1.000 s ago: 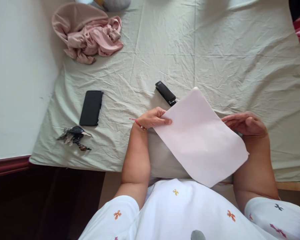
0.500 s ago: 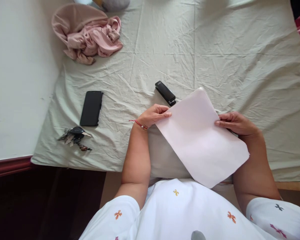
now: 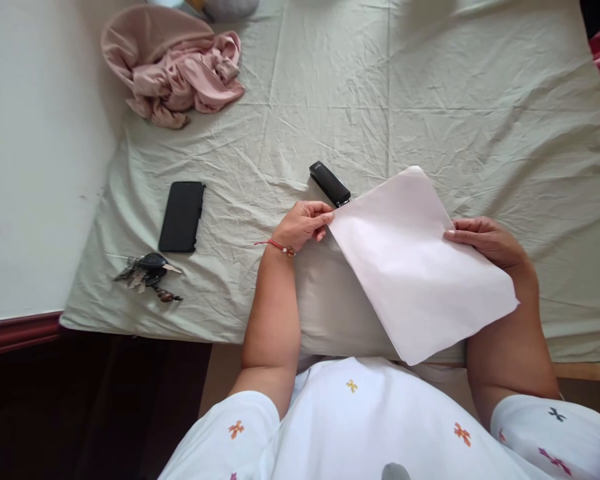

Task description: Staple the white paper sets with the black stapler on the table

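Paper sheet (image 3: 420,267) now lifted, shifted toward 1 o'clock above bed (image 3: 480,100). Left hand (image 3: 303,225) fingers pinch corner near stapler (image 3: 329,184); right hand (image 3: 485,240) fingers close on opposite edge.

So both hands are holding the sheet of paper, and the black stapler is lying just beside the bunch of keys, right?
Not quite. Both hands, left hand and right hand, do hold the sheet of paper, but the head view shows the black stapler beside the paper's upper left corner. The black phone lies by the keys.
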{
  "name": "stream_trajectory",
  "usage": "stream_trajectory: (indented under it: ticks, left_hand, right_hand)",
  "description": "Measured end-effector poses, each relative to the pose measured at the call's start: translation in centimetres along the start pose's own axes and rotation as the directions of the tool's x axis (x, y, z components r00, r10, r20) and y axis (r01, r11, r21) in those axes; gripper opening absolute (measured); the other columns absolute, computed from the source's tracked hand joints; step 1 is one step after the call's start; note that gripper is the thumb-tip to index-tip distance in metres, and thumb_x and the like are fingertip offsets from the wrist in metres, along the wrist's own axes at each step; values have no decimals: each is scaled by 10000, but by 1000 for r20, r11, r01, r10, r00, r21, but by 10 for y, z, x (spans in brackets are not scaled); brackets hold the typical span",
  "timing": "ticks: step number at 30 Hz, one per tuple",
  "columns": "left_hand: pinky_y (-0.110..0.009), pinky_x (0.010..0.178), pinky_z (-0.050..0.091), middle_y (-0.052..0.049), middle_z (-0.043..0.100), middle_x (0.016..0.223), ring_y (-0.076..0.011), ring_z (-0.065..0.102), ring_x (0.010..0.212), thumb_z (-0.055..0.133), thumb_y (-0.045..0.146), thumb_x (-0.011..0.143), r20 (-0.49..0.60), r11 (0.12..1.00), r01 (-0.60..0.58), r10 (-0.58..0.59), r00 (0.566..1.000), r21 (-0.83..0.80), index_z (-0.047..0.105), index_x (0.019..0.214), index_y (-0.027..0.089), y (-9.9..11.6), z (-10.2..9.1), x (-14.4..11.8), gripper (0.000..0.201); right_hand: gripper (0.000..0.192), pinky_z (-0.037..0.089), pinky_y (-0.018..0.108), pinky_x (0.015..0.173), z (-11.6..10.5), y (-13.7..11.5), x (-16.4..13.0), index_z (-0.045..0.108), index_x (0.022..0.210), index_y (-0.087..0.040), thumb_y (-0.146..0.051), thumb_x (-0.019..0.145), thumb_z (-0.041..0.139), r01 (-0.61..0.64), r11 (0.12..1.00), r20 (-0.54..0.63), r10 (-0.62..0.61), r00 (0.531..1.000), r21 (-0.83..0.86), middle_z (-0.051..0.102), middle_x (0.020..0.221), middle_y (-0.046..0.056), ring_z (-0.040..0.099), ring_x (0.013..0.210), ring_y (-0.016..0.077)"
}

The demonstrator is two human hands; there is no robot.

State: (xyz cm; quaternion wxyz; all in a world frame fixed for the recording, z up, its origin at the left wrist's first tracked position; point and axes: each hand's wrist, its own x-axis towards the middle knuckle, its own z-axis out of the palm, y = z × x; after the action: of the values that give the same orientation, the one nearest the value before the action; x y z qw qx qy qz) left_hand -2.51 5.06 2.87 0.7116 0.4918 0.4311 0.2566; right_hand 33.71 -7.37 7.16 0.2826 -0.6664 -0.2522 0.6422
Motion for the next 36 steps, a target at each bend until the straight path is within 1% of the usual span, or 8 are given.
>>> stream_trajectory:
  ticks: [3,6,10,12,14,17,21,36]
  left_hand:
    - [-184,385,314,41,582,618,-44,478,411,853,312,694,-94,1000,-23,24,995,11,696,807,157,-5,3,6,248]
    - [-206,417,340,20,653,650,-66,483,435,744,270,799,-243,985,-150,166,956,83,682,857,178,-14,6,14,126]
    - [-255,648,509,-7,682,738,-130,617,647,698,330,913,-456,864,-354,492,741,357,694,941,195,-24,6,22,139]
    - [-305,859,554,-52,722,952,-181,688,905,698,407,945,-440,762,-392,628,642,516,716,1053,208,-27,5,24,227]
    - [-380,1072,513,-93,699,1241,-239,653,1200,667,496,968,-344,646,-409,723,599,645,711,1212,247,-28,4,25,352]
    - [-471,1270,358,-106,548,1559,-295,461,1509,584,597,988,-161,488,-435,784,599,757,656,1388,305,-32,3,30,500]
    - [-535,1321,290,-99,527,1621,-311,361,1601,524,612,1007,-12,410,-471,764,646,781,669,1390,300,-41,2,40,515]
    - [-533,1317,338,-105,701,1455,-275,453,1566,558,514,1028,-71,623,-527,682,728,578,712,1162,238,-22,2,27,344]
  right_hand:
    - [323,522,204,428,-2,-2,1,762,836,-184,-390,686,960,-23,1000,-24,22,999,-8,735,686,19,656,497,134]
    - [314,518,192,429,-3,-3,2,760,829,-190,-382,684,962,-18,1000,-54,18,998,-2,730,681,7,648,497,121]
    - [300,519,185,437,-4,-3,1,774,864,-190,-376,706,949,-12,1000,-68,12,998,-1,733,689,2,649,502,114]
    - [288,525,188,444,-4,-3,2,778,869,-192,-369,713,942,-16,1000,-69,16,998,1,737,696,1,654,509,116]
    - [285,531,194,446,-4,-2,3,783,871,-194,-361,704,943,-10,1000,-80,10,997,-1,744,704,2,661,515,123]
    - [313,539,201,454,-6,-1,3,791,893,-200,-368,683,950,11,1000,-85,-12,996,-14,748,719,-3,669,526,128]
    - [347,534,202,458,-6,-1,2,787,904,-196,-407,683,952,24,999,-57,-25,998,-26,742,727,-7,664,526,123]
    - [320,526,199,443,-2,-3,2,781,891,-183,-361,685,949,33,999,-82,-33,996,7,747,711,-8,658,517,116]
